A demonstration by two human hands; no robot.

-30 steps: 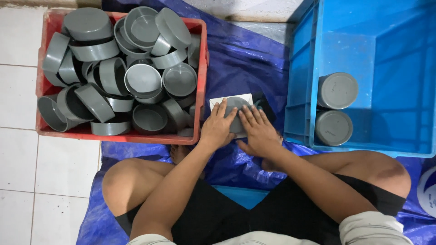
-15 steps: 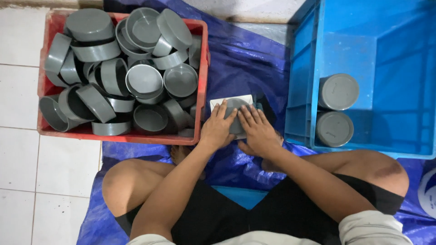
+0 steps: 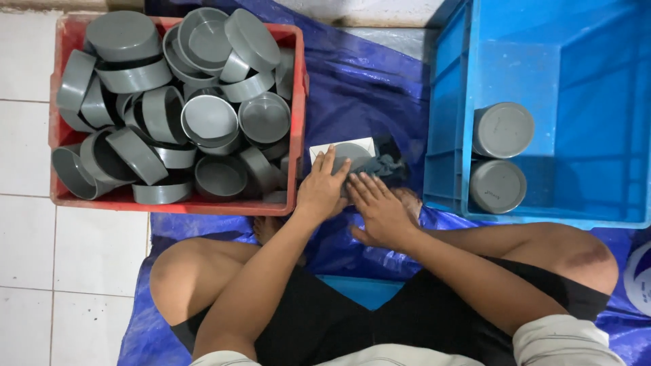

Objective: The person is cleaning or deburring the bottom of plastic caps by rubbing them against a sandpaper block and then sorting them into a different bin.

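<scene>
Grey plastic cap (image 3: 354, 157) on a white sheet (image 3: 322, 148) sits under my flat-spread left hand (image 3: 324, 190) and right hand (image 3: 377, 210); it looks light, stiff, best gripped at its rim.

A crate (image 3: 298, 122) heaped with caps (image 3: 210, 118) sits left of the person; a bin (image 3: 447, 135) with 2 caps (image 3: 502, 130) inside sits right. Between them, both hands (image 3: 322, 190) rest on a cap (image 3: 352, 154) lying on a card (image 3: 325, 149), all upon a tarp (image 3: 366, 88).

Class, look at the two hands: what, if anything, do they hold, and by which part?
Both the left hand and the right hand press on the top of a grey round cap lying on a white sheet; the exact grip is hidden.
</scene>
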